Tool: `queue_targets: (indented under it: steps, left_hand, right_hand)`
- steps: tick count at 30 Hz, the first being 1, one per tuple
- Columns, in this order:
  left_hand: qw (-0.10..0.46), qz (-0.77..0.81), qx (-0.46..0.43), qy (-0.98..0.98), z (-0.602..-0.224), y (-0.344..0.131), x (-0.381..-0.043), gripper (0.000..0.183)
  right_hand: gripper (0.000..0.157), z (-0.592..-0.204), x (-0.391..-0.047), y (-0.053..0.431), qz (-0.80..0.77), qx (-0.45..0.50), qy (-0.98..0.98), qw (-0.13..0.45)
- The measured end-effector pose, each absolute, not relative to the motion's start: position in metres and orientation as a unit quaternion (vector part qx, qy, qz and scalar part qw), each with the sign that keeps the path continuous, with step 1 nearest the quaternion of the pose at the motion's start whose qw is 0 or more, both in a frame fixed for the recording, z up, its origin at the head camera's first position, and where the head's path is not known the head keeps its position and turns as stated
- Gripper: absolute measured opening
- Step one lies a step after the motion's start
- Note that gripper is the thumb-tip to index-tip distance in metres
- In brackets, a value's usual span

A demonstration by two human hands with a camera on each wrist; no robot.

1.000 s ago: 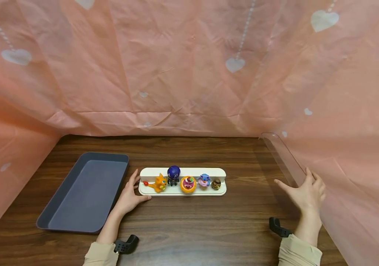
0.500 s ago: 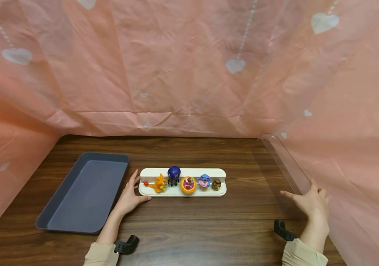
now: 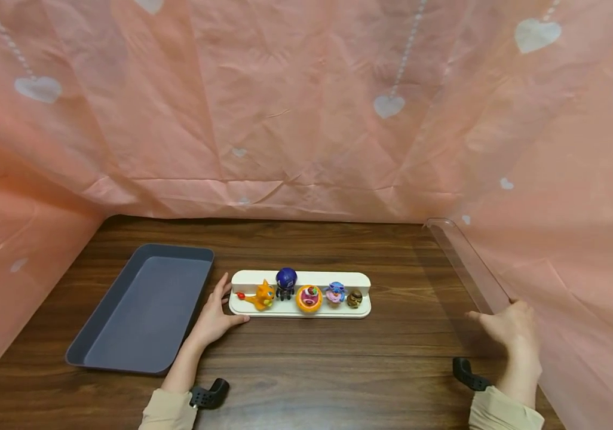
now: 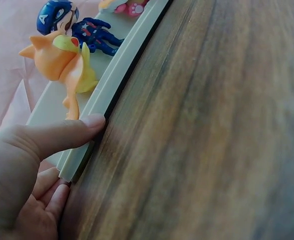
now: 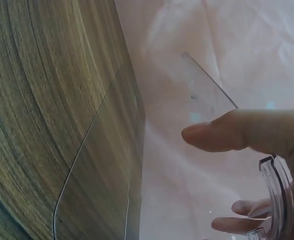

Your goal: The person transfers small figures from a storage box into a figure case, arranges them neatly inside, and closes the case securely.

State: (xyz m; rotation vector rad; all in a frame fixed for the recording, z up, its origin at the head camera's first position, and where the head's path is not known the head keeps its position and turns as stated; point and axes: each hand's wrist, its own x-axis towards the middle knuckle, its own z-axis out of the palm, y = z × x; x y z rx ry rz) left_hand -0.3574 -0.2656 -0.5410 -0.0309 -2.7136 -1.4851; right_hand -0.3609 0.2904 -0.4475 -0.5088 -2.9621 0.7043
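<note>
A white stepped display base (image 3: 255,278) lies mid-table, bearing several small figurines, among them an orange dragon-like one (image 3: 263,294), a blue-helmeted one (image 3: 286,279) and a small brown one (image 3: 354,299). My left hand (image 3: 214,318) grips the base's left end: the thumb (image 4: 84,127) presses its front edge while fingers wrap round the end. At the right, a long transparent plastic cover (image 3: 465,263) stands beside the curtain. My right hand (image 3: 515,330) holds its near end, the thumb (image 5: 212,137) on one side and fingers on the other, partly seen through the plastic.
A dark grey rectangular tray (image 3: 207,258) lies left of the base, close to my left forearm. Pink curtain (image 3: 306,119) with pale hearts encloses the wooden table (image 3: 339,370) at the back and both sides. Each wrist wears a black mount.
My right hand has moved nearer and slightly rightward along the cover, its fingers closing at the near end. My left hand keeps its place on the base. The head view has shifted slightly.
</note>
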Motion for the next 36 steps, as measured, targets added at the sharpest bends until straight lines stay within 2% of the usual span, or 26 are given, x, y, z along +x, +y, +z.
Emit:
queue_targets:
  steps: [5,16,20,27,36]
  left_hand:
    - [0.024,-0.482,-0.012,-0.876,-0.539,-0.265,-0.357,0.111]
    - [0.024,-0.483,-0.01,-0.875,-0.54,-0.265,-0.358,0.112]
    - [0.026,-0.481,-0.013,-0.876,-0.541,-0.265,-0.359,0.112]
    - [0.026,-0.479,-0.013,-0.877,-0.541,-0.266,-0.358,0.112]
    - [0.031,-0.478,-0.018,-0.878,-0.541,-0.266,-0.358,0.111]
  right_hand:
    - [0.111,-0.446,-0.361,0.292,0.232,-0.19,-0.954,0.008]
    - [0.111,-0.452,-0.362,0.291,0.226,-0.181,-0.957,0.026]
    - [0.109,-0.451,-0.361,0.287,0.231,-0.155,-0.959,0.047]
    - [0.104,-0.439,-0.359,0.278,0.258,-0.067,-0.956,0.12]
    - [0.102,-0.411,-0.361,0.261,0.268,0.02,-0.955,0.121]
